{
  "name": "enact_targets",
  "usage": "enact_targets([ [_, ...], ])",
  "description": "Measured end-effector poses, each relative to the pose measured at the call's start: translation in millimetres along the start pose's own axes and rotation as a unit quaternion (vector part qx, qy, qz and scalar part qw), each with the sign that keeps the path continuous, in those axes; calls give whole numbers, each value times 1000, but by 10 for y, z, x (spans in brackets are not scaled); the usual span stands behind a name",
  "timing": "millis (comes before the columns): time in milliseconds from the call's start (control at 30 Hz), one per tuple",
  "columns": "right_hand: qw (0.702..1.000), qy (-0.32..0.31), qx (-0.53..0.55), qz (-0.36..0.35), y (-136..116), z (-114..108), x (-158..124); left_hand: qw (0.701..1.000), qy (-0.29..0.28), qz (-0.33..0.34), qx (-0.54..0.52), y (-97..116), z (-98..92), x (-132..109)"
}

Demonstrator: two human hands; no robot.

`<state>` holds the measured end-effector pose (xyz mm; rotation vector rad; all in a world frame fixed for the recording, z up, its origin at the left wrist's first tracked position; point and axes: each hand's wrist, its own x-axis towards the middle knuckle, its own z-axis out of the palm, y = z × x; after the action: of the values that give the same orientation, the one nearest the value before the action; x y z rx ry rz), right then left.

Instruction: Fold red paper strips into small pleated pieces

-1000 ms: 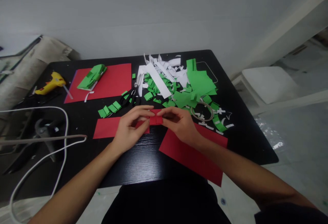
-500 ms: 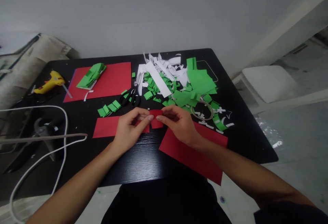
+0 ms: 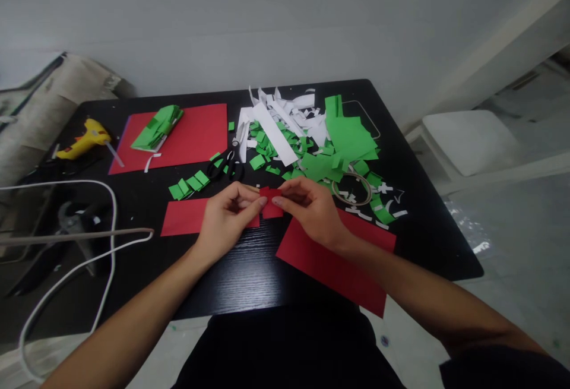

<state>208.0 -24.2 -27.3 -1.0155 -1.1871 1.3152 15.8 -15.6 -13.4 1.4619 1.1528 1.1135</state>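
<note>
From the head view, the small red paper [image 3: 272, 208] has shifted in the fingers: its upper edge, curved half a second ago, now looks stepped. Left hand [image 3: 228, 215] pinches its left side, thumb in front; right hand [image 3: 314, 212] has the other side, just as firmly clamped. It's over the black table [image 3: 249, 282], between a red strip [image 3: 183, 218] on the left and a larger red sheet [image 3: 336, 264] on the right. Beyond sit black-handled scissors [image 3: 228, 164] and green scraps [image 3: 351, 142].
</note>
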Motion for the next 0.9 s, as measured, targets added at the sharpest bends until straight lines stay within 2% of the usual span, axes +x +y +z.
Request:
enact_targets([
  [633, 1000, 3, 6, 22, -9, -7, 15, 1000, 9, -27, -9, 45, 16, 16],
  [900, 1000, -5, -15, 19, -54, -5, -9, 1000, 7, 19, 19, 32, 1, 23],
])
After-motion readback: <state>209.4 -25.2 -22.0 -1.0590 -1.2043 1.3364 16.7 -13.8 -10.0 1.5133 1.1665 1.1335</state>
